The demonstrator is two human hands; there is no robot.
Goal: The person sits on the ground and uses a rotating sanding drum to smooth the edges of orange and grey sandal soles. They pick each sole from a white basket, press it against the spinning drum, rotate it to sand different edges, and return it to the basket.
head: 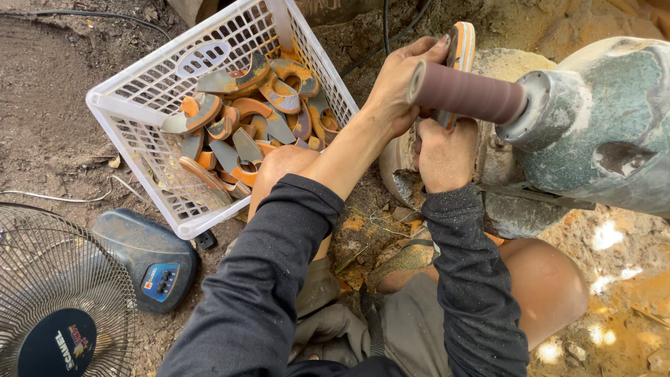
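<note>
Sanding underway: left hand and right hand pinch an orange-edged sole piece against the sanding drum; rotating the edge seems next.

Dusty dirt ground under white basket, fan base (blue-grey), thin cable

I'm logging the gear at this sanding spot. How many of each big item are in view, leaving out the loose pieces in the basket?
White plastic basket: 1
Sanding drum: 1
Grinder motor: 1
Floor fan: 1
Orange-and-grey piece held in both hands: 1
Total: 5
</note>
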